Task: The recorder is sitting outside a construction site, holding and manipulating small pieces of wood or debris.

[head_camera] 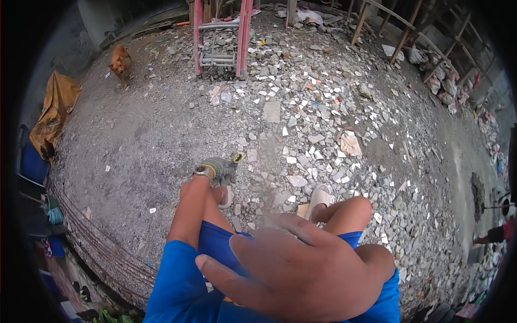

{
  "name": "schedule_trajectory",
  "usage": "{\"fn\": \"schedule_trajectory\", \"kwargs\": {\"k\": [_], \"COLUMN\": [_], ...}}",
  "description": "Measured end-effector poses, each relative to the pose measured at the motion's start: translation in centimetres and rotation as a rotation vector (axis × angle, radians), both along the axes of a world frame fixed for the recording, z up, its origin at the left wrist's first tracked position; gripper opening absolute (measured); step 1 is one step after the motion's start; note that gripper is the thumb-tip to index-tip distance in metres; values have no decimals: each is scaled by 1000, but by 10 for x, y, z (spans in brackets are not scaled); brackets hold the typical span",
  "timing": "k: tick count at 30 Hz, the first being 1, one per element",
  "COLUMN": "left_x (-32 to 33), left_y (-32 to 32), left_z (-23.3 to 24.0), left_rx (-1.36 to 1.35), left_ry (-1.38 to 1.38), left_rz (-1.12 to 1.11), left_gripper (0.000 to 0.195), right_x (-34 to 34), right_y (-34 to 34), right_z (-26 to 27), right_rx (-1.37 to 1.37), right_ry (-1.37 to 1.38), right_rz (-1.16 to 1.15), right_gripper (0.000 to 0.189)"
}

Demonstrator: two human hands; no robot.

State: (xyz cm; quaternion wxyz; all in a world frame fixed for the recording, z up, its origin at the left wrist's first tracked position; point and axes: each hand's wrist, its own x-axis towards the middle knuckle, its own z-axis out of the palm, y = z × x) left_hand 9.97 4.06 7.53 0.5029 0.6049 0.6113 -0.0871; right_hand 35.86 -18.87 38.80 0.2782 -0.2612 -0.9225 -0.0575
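Note:
My left hand (221,168) wears a grey knit work glove with a yellow cuff edge, and hangs over the gravel just ahead of my knee. From its fingers sticks up a yellow-rimmed knit cuff (238,157), which looks like that of a second glove. My right hand (303,266) is bare and very close to the camera, with its fingers apart and nothing in it. It blurs in part and hides much of my lap. Below, my feet in pale slide sandals (320,197) stand on broken stone and white tile shards (291,160).
A red-railed ladder (198,40) stands ahead on rubble. A brown dog (120,64) is at the far left, near a tan tarp (56,109). Steel rods (105,258) lie along the left. Filled sacks (446,87) and timber framing (398,44) are at right; a person's arm (490,237) shows there.

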Motion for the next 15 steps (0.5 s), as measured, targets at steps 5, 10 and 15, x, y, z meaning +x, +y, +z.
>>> {"fn": "schedule_trajectory", "kwargs": {"k": [5,10,15], "left_x": [18,-3,-75], "left_y": [4,21,57], "left_z": [5,-9,86], "left_rx": [52,-99,109], "left_ry": [12,-154,-307], "left_rz": [-19,43,338], "left_gripper": [23,24,24], "right_x": [17,11,-9], "right_y": [-6,16,25], "right_z": [-9,32,26], "right_rx": [-17,-163,-145], "right_ry": [30,-298,-224], "right_rz": [-10,67,262], "right_gripper": [38,40,40]}}
